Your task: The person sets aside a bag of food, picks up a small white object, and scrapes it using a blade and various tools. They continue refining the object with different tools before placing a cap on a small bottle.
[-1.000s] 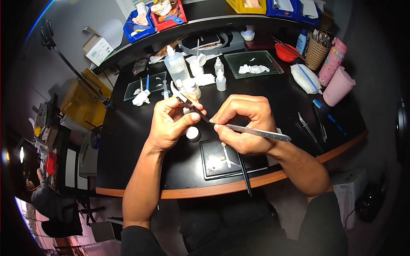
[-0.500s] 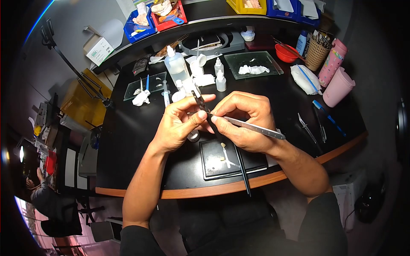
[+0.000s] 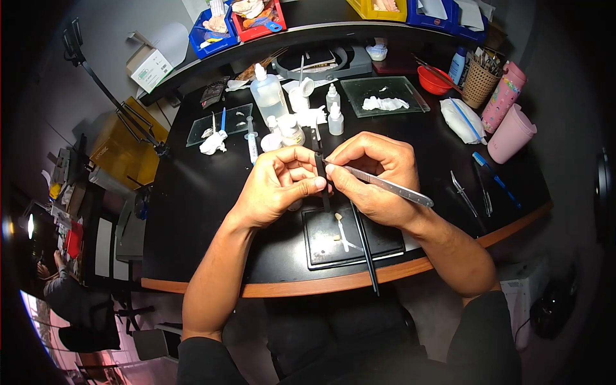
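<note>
My left hand (image 3: 280, 186) is closed around a slim black bar-shaped tool (image 3: 321, 167), its thumb and fingers pinching it from the left. It stands nearly upright over the desk. In my right hand (image 3: 378, 173) is a flat silver metal handle with small marks (image 3: 398, 189), held like a pen. Its tip meets the black tool near my fingertips, and the fingers hide the exact contact. Below the hands lies a black tile (image 3: 314, 253) bearing a small branched white piece with tooth-coloured parts (image 3: 342, 231). A thin dark rod (image 3: 364, 247) rests across the tile.
Behind my hands stand a clear bottle (image 3: 268, 96), small white dropper bottles (image 3: 335, 120), a jar (image 3: 292, 133) and a syringe (image 3: 251, 138). Glass slabs (image 3: 410, 96) lie farther back. At right are a pink tumbler (image 3: 511, 135), metal tools (image 3: 463, 194) and a blue toothbrush (image 3: 494, 176).
The black tool has turned from a slant to nearly upright. My left index finger has curled in beside it. Both hands have moved slightly right relative to the desk, the metal handle still in the right.
</note>
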`<state>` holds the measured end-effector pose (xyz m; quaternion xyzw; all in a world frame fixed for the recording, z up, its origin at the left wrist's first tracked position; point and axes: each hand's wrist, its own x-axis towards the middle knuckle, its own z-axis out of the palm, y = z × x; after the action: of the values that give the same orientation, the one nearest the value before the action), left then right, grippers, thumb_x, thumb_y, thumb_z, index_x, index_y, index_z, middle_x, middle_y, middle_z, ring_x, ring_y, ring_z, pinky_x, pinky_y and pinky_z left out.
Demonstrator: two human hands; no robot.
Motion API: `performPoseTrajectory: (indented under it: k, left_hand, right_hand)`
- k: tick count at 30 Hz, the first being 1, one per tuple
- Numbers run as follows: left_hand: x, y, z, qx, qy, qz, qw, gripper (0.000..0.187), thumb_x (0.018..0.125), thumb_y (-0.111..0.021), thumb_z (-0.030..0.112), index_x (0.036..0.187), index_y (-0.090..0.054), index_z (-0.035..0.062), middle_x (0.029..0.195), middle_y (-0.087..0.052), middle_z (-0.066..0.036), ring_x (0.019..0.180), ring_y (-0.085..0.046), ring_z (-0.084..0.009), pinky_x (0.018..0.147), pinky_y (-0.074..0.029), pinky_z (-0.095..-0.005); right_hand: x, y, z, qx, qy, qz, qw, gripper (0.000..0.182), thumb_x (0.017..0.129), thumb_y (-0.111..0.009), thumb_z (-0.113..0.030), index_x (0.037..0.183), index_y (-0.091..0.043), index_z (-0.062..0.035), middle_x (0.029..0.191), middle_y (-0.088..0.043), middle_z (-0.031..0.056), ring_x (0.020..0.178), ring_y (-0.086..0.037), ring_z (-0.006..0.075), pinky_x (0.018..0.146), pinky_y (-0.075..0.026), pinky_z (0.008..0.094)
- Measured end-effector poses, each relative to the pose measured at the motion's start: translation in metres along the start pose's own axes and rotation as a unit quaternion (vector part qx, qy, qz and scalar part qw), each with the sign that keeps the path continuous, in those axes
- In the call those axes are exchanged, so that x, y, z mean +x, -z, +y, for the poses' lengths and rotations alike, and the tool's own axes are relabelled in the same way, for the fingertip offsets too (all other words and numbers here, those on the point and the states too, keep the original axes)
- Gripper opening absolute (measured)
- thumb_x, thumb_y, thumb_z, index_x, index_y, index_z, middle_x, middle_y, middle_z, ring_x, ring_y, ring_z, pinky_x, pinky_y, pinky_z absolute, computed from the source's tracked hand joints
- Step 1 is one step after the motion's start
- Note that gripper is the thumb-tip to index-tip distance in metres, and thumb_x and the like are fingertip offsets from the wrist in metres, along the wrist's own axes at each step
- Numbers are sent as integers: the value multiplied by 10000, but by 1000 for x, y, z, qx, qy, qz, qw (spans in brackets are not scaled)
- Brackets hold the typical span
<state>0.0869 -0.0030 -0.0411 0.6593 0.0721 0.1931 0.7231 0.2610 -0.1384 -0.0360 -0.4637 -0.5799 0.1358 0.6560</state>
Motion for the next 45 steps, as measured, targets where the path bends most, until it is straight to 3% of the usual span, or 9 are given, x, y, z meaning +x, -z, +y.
performPoseTrajectory:
  k: [3,8,12,17,27,29,33,36,45]
  left_hand:
    - [2,2,-8,-28,-15,2,999,275,923,-761,-20,1166,-635,-50,1091,-700,-102,1007,-717,-168,907,-587,-304]
    - [3,-4,-8,-65,-33,-2,997,197,966,-732,24,1140,-665,-40,1073,-719,-91,988,-713,-152,928,-573,-285]
    - [1,-6,1,-39,-7,-4,999,204,998,-708,59,1165,-670,-53,1054,-725,-107,962,-718,-162,880,-600,-303]
    - [0,-8,1,-74,0,3,997,209,1013,-693,67,1179,-672,-58,1046,-726,-118,917,-714,-157,787,-618,-312]
    - [3,-13,-2,38,3,25,999,220,1057,-663,158,1117,-700,-51,919,-712,-75,789,-665,-110,723,-566,-258]
    - [1,-16,5,21,52,9,998,243,1074,-643,192,1101,-703,-42,887,-705,-58,766,-656,-99,714,-558,-251]
    - [1,-20,0,40,23,36,998,295,1100,-599,258,1039,-704,-11,788,-630,-5,705,-582,-69,652,-502,-236]
    - [3,-17,-11,0,-24,34,999,295,1098,-600,265,1017,-700,-1,762,-604,5,685,-550,-63,625,-467,-230]
    - [1,-25,-13,12,-34,77,996,276,1074,-630,230,925,-704,10,746,-634,-7,631,-544,-57,587,-451,-222]
  right_hand:
    - [1,1,0,-23,42,-3,999,65,826,-796,14,859,-741,16,813,-732,75,681,-732,117,593,-557,241]
    - [0,0,1,-2,24,-11,1000,57,838,-790,29,860,-737,26,827,-735,86,717,-753,134,622,-589,247]
    - [-1,0,-1,52,-2,-16,999,42,874,-766,52,874,-724,45,837,-727,97,755,-772,160,636,-614,253]
    - [0,-1,-1,35,40,-15,998,42,901,-742,68,888,-703,60,864,-717,104,765,-777,174,649,-630,258]
    - [1,0,-9,15,45,-5,999,45,913,-704,95,881,-682,73,876,-713,114,759,-778,189,653,-631,269]
    - [1,0,-7,34,35,-1,999,41,910,-702,97,883,-684,72,876,-716,112,771,-776,185,662,-630,271]
    - [2,1,1,36,51,7,998,36,906,-697,99,889,-690,68,888,-731,117,802,-770,169,689,-627,273]
    - [-1,4,-4,58,22,-17,998,72,922,-697,116,963,-684,58,979,-724,146,880,-720,151,797,-584,270]
    - [-1,3,-9,57,4,2,998,88,908,-734,95,954,-681,42,981,-731,137,898,-703,130,806,-572,264]
